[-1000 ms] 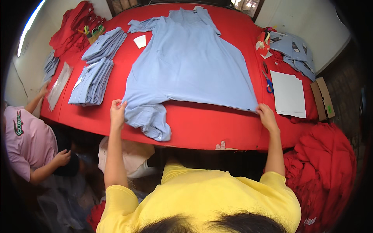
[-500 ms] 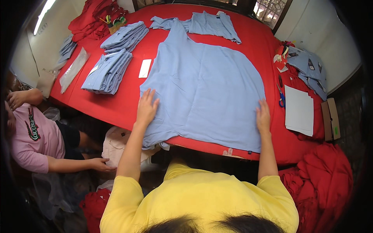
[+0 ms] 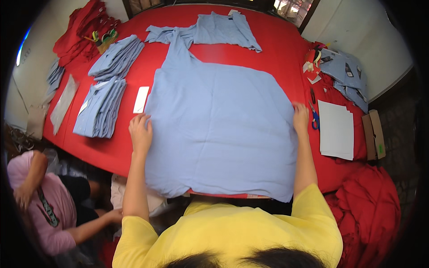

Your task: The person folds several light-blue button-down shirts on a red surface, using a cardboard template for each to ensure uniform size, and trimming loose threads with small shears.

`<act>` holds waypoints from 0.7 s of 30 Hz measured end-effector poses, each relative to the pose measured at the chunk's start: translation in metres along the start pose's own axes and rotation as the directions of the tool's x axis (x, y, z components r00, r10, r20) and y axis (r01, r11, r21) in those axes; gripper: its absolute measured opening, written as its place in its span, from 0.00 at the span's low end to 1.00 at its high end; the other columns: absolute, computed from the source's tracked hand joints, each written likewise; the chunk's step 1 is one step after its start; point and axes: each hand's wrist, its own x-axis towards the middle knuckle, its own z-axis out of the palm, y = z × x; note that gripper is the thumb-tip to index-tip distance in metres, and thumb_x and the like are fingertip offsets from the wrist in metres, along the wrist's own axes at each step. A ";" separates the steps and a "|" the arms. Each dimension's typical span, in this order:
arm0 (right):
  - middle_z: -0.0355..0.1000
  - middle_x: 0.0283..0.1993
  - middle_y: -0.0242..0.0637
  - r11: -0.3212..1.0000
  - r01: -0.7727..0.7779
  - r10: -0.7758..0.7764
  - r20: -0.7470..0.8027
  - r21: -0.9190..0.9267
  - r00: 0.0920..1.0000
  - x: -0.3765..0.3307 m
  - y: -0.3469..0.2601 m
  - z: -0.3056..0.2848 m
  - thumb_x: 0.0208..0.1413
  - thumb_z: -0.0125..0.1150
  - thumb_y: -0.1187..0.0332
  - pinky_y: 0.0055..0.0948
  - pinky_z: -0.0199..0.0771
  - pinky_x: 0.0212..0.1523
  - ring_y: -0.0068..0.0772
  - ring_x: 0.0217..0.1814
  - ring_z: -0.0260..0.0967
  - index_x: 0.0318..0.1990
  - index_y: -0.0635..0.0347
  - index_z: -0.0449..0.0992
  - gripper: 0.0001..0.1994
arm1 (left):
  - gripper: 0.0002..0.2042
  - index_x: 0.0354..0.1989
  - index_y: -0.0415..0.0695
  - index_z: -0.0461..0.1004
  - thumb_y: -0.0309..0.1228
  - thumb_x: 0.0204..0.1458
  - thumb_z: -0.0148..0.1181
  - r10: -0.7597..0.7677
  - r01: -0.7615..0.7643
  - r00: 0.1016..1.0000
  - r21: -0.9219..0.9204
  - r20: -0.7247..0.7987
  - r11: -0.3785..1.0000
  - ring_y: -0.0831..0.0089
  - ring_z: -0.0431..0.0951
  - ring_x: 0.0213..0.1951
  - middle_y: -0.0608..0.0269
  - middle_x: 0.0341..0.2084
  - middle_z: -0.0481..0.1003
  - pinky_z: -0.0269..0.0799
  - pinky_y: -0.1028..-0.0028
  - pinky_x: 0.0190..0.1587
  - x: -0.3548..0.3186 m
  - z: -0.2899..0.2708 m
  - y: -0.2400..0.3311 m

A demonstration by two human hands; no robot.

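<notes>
A light blue shirt [image 3: 219,129] lies spread flat in front of me, its near hem hanging past the table's front edge. One narrow part of it runs up toward the far left. At its left edge my left hand [image 3: 141,133] is closed, thumb and curled fingers on the cloth. My right hand [image 3: 301,119] grips the opposite edge; its fingertips are slightly blurred. Beyond lies another light blue shirt [image 3: 227,30], overlapped by the nearer one. Left of the spread cloth are a white card [image 3: 141,99] and two stacks of folded blue shirts [image 3: 101,108].
The table has a red cover [image 3: 111,154]. On the right lie scissors [image 3: 315,119], white paper sheets [image 3: 336,129], packed blue shirts [image 3: 343,70] and a cardboard box [image 3: 373,134]. Red cloth [image 3: 364,214] is heaped below. A person in pink [image 3: 53,210] sits at the lower left.
The shirt's far edge has come nearer to me and straightened, and more hem hangs over the front. My hands have closed at its sides. The view has shifted; the seated person's arm has lowered.
</notes>
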 end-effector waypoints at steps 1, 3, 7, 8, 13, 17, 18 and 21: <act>0.72 0.46 0.44 1.000 -0.003 0.004 -0.059 0.018 0.998 0.035 0.010 0.018 0.57 0.52 0.69 0.38 0.63 0.53 0.49 0.50 0.66 0.42 0.63 0.75 0.10 | 0.09 0.41 0.41 0.76 0.26 0.52 0.56 0.049 -0.050 0.999 -0.057 -0.009 0.997 0.56 0.69 0.51 0.55 0.47 0.73 0.64 0.61 0.55 0.028 0.022 0.005; 0.72 0.49 0.42 0.999 -0.022 0.021 -0.030 -0.024 0.999 0.083 0.002 0.048 0.53 0.58 0.66 0.37 0.62 0.55 0.48 0.53 0.65 0.42 0.62 0.75 0.12 | 0.10 0.43 0.41 0.76 0.24 0.52 0.56 0.096 -0.099 0.995 -0.134 -0.030 0.986 0.55 0.69 0.52 0.55 0.48 0.72 0.66 0.62 0.54 0.076 0.061 0.011; 0.72 0.47 0.36 0.991 0.045 -0.095 0.424 0.127 0.901 0.130 -0.056 0.082 0.45 0.65 0.62 0.34 0.63 0.54 0.40 0.52 0.65 0.41 0.61 0.74 0.17 | 0.16 0.53 0.48 0.72 0.30 0.56 0.53 0.063 -0.057 0.997 -0.166 0.032 0.985 0.57 0.64 0.60 0.58 0.56 0.68 0.58 0.60 0.62 0.129 0.115 0.008; 0.72 0.45 0.35 0.961 0.053 -0.195 0.533 0.271 0.823 0.140 -0.060 0.080 0.44 0.66 0.61 0.32 0.64 0.52 0.37 0.49 0.66 0.41 0.61 0.73 0.18 | 0.17 0.56 0.51 0.70 0.33 0.57 0.52 0.093 -0.089 0.994 -0.058 0.058 0.994 0.58 0.62 0.62 0.60 0.58 0.66 0.55 0.58 0.64 0.135 0.128 0.005; 0.69 0.36 0.29 0.921 -0.147 -0.077 0.539 0.360 0.839 0.150 -0.057 0.023 0.48 0.64 0.71 0.27 0.65 0.42 0.25 0.41 0.66 0.43 0.60 0.72 0.14 | 0.22 0.63 0.59 0.64 0.42 0.60 0.46 0.082 -0.103 0.987 0.151 0.137 0.983 0.59 0.55 0.67 0.65 0.65 0.60 0.44 0.53 0.68 0.137 0.138 0.012; 0.62 0.63 0.41 0.870 0.102 -0.220 -0.196 -0.482 0.955 0.115 -0.066 0.038 0.57 0.58 0.57 0.54 0.54 0.60 0.45 0.63 0.58 0.56 0.50 0.70 0.20 | 0.22 0.64 0.59 0.63 0.43 0.60 0.46 0.031 -0.060 0.988 0.191 0.154 0.980 0.59 0.54 0.67 0.65 0.65 0.59 0.44 0.53 0.68 0.134 0.133 0.005; 0.58 0.66 0.41 0.930 0.112 -0.136 -0.043 -0.350 0.990 0.093 -0.068 0.043 0.59 0.54 0.54 0.55 0.49 0.63 0.46 0.66 0.54 0.60 0.49 0.66 0.23 | 0.22 0.64 0.59 0.63 0.43 0.61 0.46 0.021 -0.052 0.987 0.196 0.158 0.979 0.59 0.54 0.67 0.65 0.65 0.59 0.43 0.53 0.68 0.131 0.129 0.002; 0.48 0.72 0.42 0.916 -0.021 0.119 0.220 -0.400 0.968 0.038 -0.067 0.065 0.62 0.45 0.48 0.57 0.38 0.68 0.46 0.73 0.43 0.67 0.44 0.58 0.28 | 0.22 0.63 0.56 0.63 0.43 0.60 0.46 0.060 -0.085 0.984 0.146 0.167 0.986 0.59 0.54 0.67 0.66 0.65 0.59 0.44 0.53 0.68 0.140 0.129 -0.002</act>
